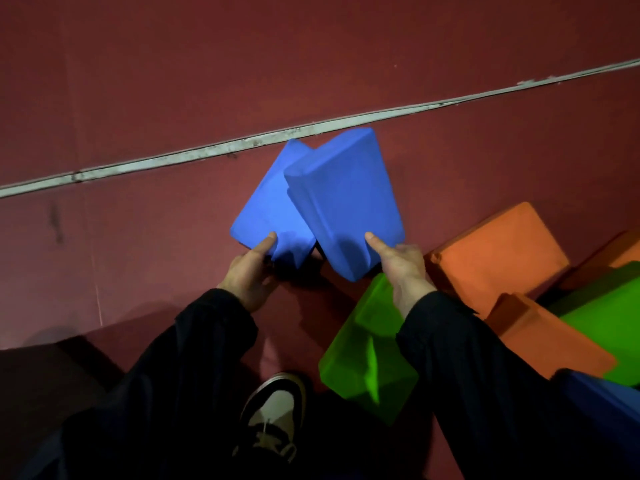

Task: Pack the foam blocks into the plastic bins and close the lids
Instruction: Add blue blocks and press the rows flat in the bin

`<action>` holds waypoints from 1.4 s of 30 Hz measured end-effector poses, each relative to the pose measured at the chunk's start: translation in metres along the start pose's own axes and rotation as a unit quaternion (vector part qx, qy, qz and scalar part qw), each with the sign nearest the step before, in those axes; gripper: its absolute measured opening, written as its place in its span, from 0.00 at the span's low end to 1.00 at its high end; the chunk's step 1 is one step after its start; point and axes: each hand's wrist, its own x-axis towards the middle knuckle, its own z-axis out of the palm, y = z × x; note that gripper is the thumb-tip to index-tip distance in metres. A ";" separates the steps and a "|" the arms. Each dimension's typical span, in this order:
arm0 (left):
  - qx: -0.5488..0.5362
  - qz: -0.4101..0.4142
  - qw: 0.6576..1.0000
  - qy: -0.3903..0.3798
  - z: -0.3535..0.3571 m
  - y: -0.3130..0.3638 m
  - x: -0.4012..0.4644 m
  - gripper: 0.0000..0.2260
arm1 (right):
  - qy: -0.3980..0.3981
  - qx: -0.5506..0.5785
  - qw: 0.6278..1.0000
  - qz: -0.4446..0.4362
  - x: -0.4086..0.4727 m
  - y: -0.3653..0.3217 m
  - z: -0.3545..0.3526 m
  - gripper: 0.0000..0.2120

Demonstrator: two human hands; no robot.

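Two blue foam blocks are held up over the dark red floor. My left hand [251, 271] grips the near end of the left blue block [266, 209], thumb on top. My right hand [403, 268] grips the near end of the right blue block [346, 202], thumb on its upper face. The right block overlaps the left one's edge. A green block [360, 358] lies below my right forearm. No plastic bin is in view.
At the right lies a heap of blocks: two orange blocks [498, 251] [550, 337], a green block [602, 306] and a dark blue block [609, 407]. A white floor line [214, 150] runs diagonally. My shoe [273, 414] is at the bottom middle.
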 end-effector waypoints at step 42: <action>0.057 0.423 0.822 0.377 -0.269 -0.082 -0.580 0.31 | -0.311 0.171 0.934 -0.048 -0.489 -0.001 -0.121 0.22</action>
